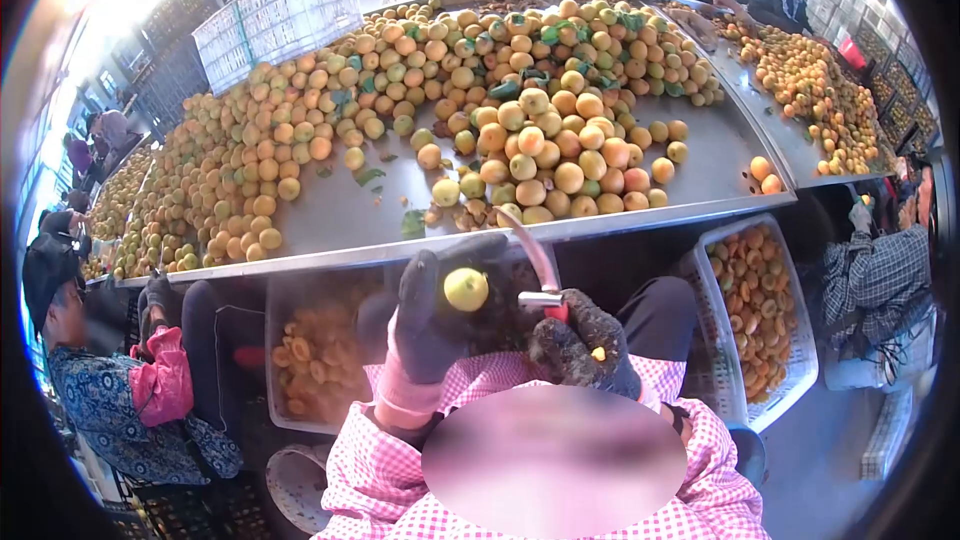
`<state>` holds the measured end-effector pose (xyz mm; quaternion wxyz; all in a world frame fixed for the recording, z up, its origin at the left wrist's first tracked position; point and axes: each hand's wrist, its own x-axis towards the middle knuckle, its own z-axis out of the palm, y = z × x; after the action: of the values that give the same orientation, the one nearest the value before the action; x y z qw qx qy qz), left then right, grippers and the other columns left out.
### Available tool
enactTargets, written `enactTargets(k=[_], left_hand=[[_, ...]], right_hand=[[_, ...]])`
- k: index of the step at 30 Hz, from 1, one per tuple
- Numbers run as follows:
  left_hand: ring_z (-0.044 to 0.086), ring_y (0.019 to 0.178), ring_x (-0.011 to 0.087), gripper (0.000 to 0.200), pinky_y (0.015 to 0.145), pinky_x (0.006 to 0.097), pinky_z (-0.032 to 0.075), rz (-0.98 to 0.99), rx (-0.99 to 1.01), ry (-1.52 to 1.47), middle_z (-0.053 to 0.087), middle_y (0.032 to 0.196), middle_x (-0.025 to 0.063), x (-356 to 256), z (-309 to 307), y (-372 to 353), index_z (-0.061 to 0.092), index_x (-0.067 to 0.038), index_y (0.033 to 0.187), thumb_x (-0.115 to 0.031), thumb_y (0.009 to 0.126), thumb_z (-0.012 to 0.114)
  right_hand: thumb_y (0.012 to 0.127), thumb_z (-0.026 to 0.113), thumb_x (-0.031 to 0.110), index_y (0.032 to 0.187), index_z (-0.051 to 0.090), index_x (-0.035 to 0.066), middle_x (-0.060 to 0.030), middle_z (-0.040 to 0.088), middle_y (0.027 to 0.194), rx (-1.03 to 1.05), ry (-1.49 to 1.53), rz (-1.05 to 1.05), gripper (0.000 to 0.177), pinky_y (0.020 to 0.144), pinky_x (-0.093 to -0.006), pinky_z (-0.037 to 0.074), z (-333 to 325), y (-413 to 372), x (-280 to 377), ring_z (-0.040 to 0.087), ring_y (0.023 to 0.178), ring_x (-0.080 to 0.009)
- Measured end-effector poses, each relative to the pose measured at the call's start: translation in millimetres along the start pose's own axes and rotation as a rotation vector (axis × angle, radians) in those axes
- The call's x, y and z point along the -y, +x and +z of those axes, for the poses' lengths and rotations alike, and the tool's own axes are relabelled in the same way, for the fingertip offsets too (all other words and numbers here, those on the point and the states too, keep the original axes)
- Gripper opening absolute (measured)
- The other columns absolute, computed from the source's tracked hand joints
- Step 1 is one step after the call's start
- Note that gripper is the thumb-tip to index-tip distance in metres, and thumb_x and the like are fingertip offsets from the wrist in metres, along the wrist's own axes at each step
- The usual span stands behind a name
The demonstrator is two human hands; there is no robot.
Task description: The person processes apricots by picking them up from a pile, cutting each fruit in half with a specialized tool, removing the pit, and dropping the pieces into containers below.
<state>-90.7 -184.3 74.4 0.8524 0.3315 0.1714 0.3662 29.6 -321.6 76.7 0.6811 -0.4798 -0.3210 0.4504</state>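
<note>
Sits at big metal table (345, 210), heaped with orange-yellow fruits (545, 145). Has 2 crates below table edge, left crate (280, 412) and right crate (728, 375), both loaded with cut fruit. Wears dark gloves on both hands. Has left hand (432, 315) raised near left crate, forearm upright, thumb up, fingers reaching forward around fruit; can't tell exact finger spread, too dark. Has right hand (590, 345) a bit lower, angled in toward left hand, fingers curled and pressed together round red handle. Grips curved knife (541, 260) there, aiming blade up and leftward at table edge. Holds yellow-green fruit (465, 289) in left hand, near knife but apart from blade. Carries tiny orange scrap (599, 353) on right glove.
</note>
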Motion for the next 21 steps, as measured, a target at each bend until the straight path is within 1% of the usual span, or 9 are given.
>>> enactTargets(k=[3,6,11,12,13,17,19,20,21], left_hand=[[0.063,0.080,0.0226,0.100,0.076,0.0364,0.051,0.782,-0.085,1.524,0.064,0.097,0.0093,23,-19,-25,0.029,0.005,0.139,-0.007,0.058,0.085],[0.063,0.079,0.0259,0.096,0.073,0.0367,0.050,0.720,-0.049,1.632,0.064,0.094,0.0091,23,-13,-43,0.029,0.006,0.138,-0.012,0.062,0.084],[0.062,0.091,0.0189,0.056,0.079,0.0311,0.051,0.226,0.106,0.715,0.063,0.105,0.0109,38,19,-50,0.040,0.001,0.136,-0.027,0.090,0.054],[0.062,0.093,0.0178,0.054,0.081,0.0300,0.051,0.102,0.161,0.659,0.063,0.107,0.0114,38,30,-48,0.040,0.001,0.138,-0.031,0.095,0.047],[0.062,0.095,0.0167,0.053,0.082,0.0289,0.051,-0.018,0.223,0.621,0.062,0.109,0.0120,40,39,-45,0.040,0.000,0.139,-0.036,0.100,0.039],[0.061,0.103,0.0225,0.086,0.087,0.0331,0.050,-0.263,0.648,0.738,0.056,0.123,0.0145,71,79,-47,0.027,0.000,0.145,-0.064,0.090,0.042],[0.065,0.087,0.0181,0.066,0.075,0.0270,0.052,-0.343,0.662,0.814,0.062,0.114,0.0119,79,86,-42,0.036,0.001,0.141,-0.046,0.095,0.047],[0.064,0.081,0.0160,0.050,0.070,0.0261,0.051,-0.197,0.578,0.836,0.064,0.107,0.0110,86,83,-34,0.046,0.001,0.133,-0.032,0.096,0.049],[0.065,0.084,0.0164,0.045,0.070,0.0269,0.053,-0.108,0.623,0.874,0.063,0.109,0.0109,89,62,-18,0.047,0.002,0.131,-0.023,0.094,0.053]], right_hand=[[0.095,0.056,0.012,0.109,0.055,0.000,-0.0042,0.060,0.077,0.071,-0.111,-0.055,0.019,0.058,-0.0258,0.044,14,-17,-1,0.054,0.066,-0.0086],[0.094,0.058,0.012,0.110,0.054,0.000,-0.0042,0.060,0.076,0.096,-0.236,-0.089,0.021,0.059,-0.0272,0.045,17,-30,1,0.055,0.065,-0.0107],[0.081,0.073,0.012,0.122,0.054,0.000,-0.0173,0.061,0.106,-0.021,-0.471,-0.591,0.046,0.081,-0.0381,0.048,5,-27,-9,0.061,0.099,-0.0312],[0.079,0.075,0.015,0.122,0.054,0.001,-0.0185,0.061,0.104,0.045,-0.733,-0.670,0.050,0.082,-0.0410,0.048,-11,-31,5,0.059,0.097,-0.0374],[0.078,0.075,0.016,0.120,0.055,0.001,-0.0191,0.061,0.104,-0.004,-0.737,-0.607,0.049,0.081,-0.0408,0.048,-21,-41,8,0.059,0.096,-0.0375],[0.075,0.077,0.016,0.111,0.059,0.004,-0.0165,0.063,0.096,-0.189,-0.676,-0.361,0.042,0.072,-0.0375,0.050,-70,-94,26,0.063,0.084,-0.0290],[0.074,0.079,0.017,0.107,0.061,0.006,-0.0132,0.064,0.093,-0.394,-0.774,-0.395,0.039,0.070,-0.0372,0.051,-107,-133,39,0.064,0.081,-0.0258],[0.074,0.079,0.018,0.105,0.062,0.007,-0.0111,0.064,0.091,-0.523,-0.803,-0.424,0.037,0.070,-0.0374,0.051,-125,-157,47,0.063,0.080,-0.0246],[0.076,0.077,0.021,0.105,0.062,0.006,-0.0111,0.065,0.095,-0.623,-1.078,-0.157,0.036,0.075,-0.0364,0.050,-138,-189,67,0.063,0.086,-0.0239]])
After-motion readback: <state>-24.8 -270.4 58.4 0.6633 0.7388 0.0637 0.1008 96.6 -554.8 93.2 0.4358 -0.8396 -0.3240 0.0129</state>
